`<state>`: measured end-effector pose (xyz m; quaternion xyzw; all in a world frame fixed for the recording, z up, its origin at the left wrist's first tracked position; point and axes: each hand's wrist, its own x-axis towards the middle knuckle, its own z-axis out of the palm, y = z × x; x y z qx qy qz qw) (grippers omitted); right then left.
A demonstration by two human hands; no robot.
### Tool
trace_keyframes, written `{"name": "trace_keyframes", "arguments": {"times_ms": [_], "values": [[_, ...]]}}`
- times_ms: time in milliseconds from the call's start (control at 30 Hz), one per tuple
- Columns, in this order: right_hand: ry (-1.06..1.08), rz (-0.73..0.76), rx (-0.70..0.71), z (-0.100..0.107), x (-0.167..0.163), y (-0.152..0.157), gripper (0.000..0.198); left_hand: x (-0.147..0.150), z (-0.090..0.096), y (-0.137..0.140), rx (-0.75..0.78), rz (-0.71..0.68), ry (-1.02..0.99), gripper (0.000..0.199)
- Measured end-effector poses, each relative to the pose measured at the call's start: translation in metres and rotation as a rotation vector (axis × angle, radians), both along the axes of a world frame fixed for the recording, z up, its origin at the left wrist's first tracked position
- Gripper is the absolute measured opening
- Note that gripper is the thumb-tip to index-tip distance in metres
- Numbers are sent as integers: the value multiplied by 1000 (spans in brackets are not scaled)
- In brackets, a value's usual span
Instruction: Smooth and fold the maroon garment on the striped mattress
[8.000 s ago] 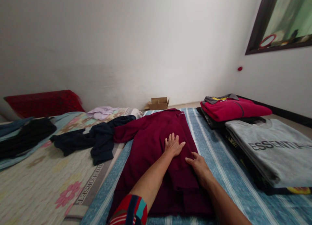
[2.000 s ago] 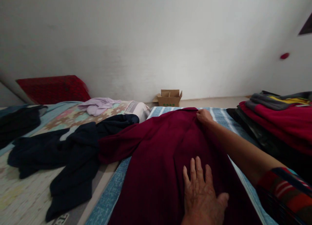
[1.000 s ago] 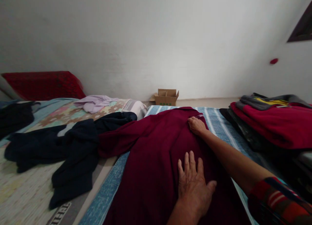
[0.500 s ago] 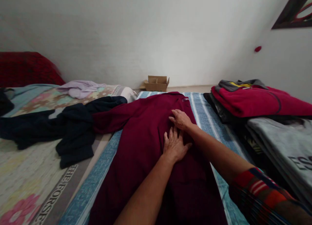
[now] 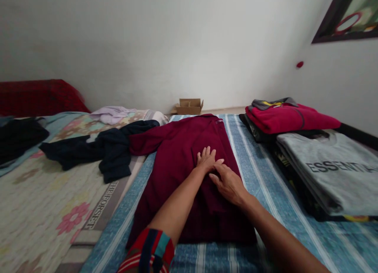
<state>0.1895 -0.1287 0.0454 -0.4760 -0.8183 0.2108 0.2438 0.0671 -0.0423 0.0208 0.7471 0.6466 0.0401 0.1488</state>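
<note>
A maroon long-sleeved top (image 5: 174, 174) lies spread in front of me, one sleeve (image 5: 150, 140) stretched out to the left and its right side folded inward. My left hand (image 5: 206, 159) rests flat on the folded part with fingers spread. Just to its right and nearer to me, my right hand (image 5: 229, 183) lies on the same cloth, fingers extended, its fingertips close to the left wrist. Neither hand grips the fabric.
A blue striped sheet (image 5: 251, 166) lies under the top. At right are a folded grey shirt (image 5: 339, 174) and a folded crimson garment (image 5: 289, 118). Dark navy clothing (image 5: 103, 145) lies on the floral bedspread (image 5: 44, 198) at left. A cardboard box (image 5: 189, 106) stands by the wall.
My right hand has come back toward me along the cloth, from beyond the left hand to beside its wrist. My left hand has slid farther up. The view has shifted, showing the top's lower hem.
</note>
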Motion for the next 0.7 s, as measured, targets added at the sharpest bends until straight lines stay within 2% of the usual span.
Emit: {"name": "trace_keyframes", "arguments": {"times_ms": [167,367,533,700], "values": [[-172,34,13,-15,0,-13,43,-8,17,-17,121,18,-65,57],[-202,69,85,-8,-6,-23,48,-19,32,-78,182,-45,-65,46],[-265,110,21,-20,-16,-34,62,-41,24,-113,195,22,-80,44],[-312,94,-9,-29,-17,-37,59,-66,8,-133,185,60,-68,45]]}}
